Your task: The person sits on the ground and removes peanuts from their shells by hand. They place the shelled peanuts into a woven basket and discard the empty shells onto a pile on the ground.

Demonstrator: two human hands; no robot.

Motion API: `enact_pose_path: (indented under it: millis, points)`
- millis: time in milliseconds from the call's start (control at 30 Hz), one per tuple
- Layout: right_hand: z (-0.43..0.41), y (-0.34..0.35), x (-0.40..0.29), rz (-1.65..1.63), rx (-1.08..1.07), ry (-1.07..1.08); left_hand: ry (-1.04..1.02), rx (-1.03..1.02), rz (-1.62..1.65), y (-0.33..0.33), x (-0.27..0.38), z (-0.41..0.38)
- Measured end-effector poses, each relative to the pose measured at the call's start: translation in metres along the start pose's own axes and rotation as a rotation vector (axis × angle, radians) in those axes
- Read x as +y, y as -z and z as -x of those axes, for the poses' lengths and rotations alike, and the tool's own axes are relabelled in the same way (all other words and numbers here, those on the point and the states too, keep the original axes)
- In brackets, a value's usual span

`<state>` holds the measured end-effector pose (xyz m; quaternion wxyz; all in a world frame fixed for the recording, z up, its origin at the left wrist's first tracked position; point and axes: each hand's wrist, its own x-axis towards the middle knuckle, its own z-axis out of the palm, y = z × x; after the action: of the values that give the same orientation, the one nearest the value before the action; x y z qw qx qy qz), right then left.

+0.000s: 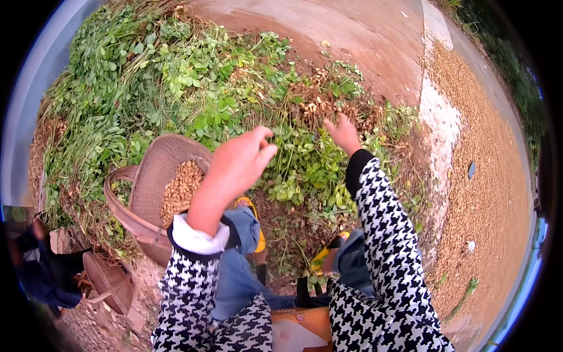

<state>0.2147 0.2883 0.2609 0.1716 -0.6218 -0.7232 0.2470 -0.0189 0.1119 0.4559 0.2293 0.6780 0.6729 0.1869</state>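
Observation:
My left hand [244,160] hangs above the peanut plants just right of a woven basket [151,176]. Its fingers are bent, with a gap between thumb and fingertips, and nothing shows in it. Loose peanuts in their shells [182,189] lie in the basket, partly hidden by my left forearm. My right hand [345,134] reaches further forward with its fingers spread, and no object is visible in it. Close by its fingertips are peanut pods [316,105] on brown roots. Leafy green peanut stems [312,165] lie below and between my hands.
A large heap of pulled peanut plants [118,88] fills the left and front. To the right, peanuts [479,220] are spread over concrete, with a small dark flat object [471,170] on them. Another person [44,268] sits at the far left beside a second basket [107,281].

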Motion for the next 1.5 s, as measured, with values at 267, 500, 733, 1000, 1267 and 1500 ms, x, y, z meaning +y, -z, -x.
enact_pose_path:
  millis: [267,500,733,1000,1267,1500]
  points:
    - [-0.023,-0.188,-0.043,0.246,-0.144,-0.272,-0.020,-0.066,0.007,0.011,0.010,0.000]
    - [-0.036,-0.212,0.080,-0.137,-0.065,-0.218,0.031,-0.208,0.119,0.014,0.018,-0.007]
    - [-0.024,-0.007,0.113,-0.967,-0.212,-0.466,-0.005,-0.156,0.120,0.009,0.020,0.000]
    - [0.064,0.111,0.237,0.570,-0.805,-0.315,-0.068,-0.098,0.055,-0.018,0.024,0.001]
    - [-0.016,0.047,0.248,-0.028,-0.011,-0.368,0.004,-0.230,0.014,-0.025,0.031,-0.005]
    - [-0.031,0.022,0.183,0.538,0.184,0.027,0.008,-0.132,0.044,-0.024,0.014,-0.004]
